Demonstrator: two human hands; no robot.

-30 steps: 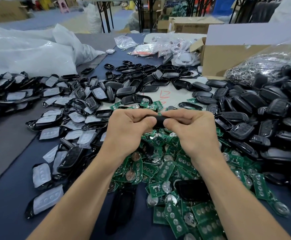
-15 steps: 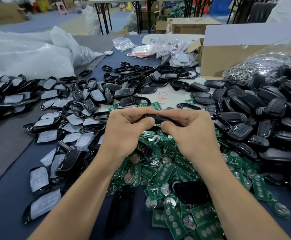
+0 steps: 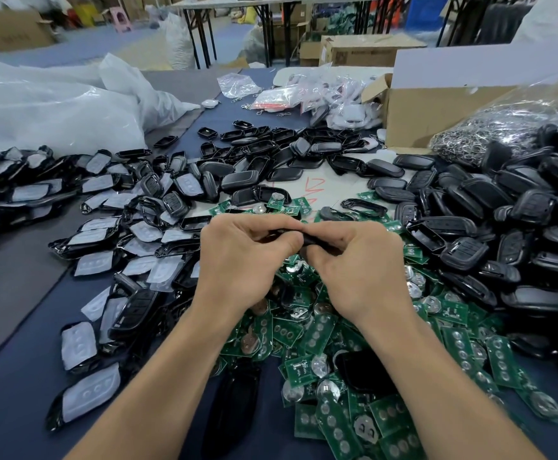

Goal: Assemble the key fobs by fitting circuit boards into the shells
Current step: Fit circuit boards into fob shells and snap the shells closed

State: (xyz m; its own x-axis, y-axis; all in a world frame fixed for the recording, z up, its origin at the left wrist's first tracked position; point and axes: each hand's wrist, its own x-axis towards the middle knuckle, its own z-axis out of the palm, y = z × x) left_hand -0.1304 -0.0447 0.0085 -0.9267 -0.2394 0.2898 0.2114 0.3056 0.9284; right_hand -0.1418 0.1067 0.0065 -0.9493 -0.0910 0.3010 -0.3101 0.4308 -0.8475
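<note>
My left hand (image 3: 241, 260) and my right hand (image 3: 357, 267) meet in the middle of the view, both pinching one black key fob shell (image 3: 307, 239) edge-on between thumbs and fingers. Most of the shell is hidden by my fingers, so its inside cannot be seen. Below and around my hands lies a heap of green circuit boards (image 3: 320, 330) with round coin cells. Black shell halves with white button pads (image 3: 92, 263) spread to the left. Closed-looking black shells (image 3: 490, 227) pile up on the right.
An open cardboard box (image 3: 437, 107) stands at the back right, beside a clear bag of metal key rings (image 3: 503, 127). Large white plastic bags (image 3: 55, 104) lie at the back left. Two loose black shells (image 3: 364, 366) rest near my forearms on the dark blue table cover (image 3: 12, 403).
My hands have stayed together on the shell. The thumbs have shifted slightly along its edge, and the shell now shows a little more to the right of my left thumb.
</note>
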